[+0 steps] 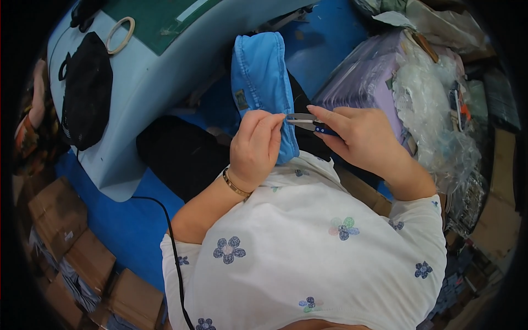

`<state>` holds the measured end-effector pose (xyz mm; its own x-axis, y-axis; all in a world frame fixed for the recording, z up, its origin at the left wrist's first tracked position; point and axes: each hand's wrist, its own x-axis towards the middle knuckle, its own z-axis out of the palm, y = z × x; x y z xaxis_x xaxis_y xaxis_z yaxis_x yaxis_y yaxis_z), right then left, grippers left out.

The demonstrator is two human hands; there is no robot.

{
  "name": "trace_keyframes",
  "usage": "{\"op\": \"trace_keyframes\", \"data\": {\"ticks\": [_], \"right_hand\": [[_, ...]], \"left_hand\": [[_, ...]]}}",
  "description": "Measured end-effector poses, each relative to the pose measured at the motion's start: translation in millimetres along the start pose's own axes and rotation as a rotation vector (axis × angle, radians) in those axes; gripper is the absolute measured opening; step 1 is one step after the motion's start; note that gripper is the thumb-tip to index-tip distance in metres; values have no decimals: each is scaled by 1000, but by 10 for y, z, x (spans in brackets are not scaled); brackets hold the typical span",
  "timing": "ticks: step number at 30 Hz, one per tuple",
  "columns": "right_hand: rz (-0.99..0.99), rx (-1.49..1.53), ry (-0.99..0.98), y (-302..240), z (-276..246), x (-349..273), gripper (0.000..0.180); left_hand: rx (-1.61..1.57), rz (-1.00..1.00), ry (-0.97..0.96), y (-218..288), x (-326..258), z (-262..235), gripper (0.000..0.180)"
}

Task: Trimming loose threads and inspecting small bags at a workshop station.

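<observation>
A blue fabric piece with stitched seams and a small dark label (263,69) lies over my lap, its long edge toward the right. My left hand (254,144) pinches that edge between thumb and fingers. In my right hand (360,135) is a pair of thread snips (308,122) with dark blue grips, gripped between thumb and forefinger. The blades point left, and their tips meet the fabric edge close to my left fingertips. Whether a thread lies between the blades is too small to tell.
At the upper left stands a pale blue table (181,71) with a green mat (157,22), a tape roll (120,36) and a black bag (87,91). Plastic-wrapped purple stacks (363,74) rise at right. Cardboard boxes (91,258) sit lower left. A person's arm (38,93) shows far left.
</observation>
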<state>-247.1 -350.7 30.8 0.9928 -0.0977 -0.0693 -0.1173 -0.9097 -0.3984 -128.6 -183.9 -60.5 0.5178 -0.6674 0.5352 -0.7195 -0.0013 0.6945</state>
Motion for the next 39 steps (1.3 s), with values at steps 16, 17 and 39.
{"op": "trace_keyframes", "data": {"ticks": [16, 17, 39], "right_hand": [[-124, -435, -32, -201, -58, -55, 43], [-124, -437, -31, -208, -54, -57, 43], [146, 1031, 206, -422, 1304, 495, 37]], "left_hand": [[119, 188, -37, 3, -117, 45, 23], [122, 187, -39, -6, -125, 45, 23], [-864, -950, 204, -505, -117, -304, 34]]}}
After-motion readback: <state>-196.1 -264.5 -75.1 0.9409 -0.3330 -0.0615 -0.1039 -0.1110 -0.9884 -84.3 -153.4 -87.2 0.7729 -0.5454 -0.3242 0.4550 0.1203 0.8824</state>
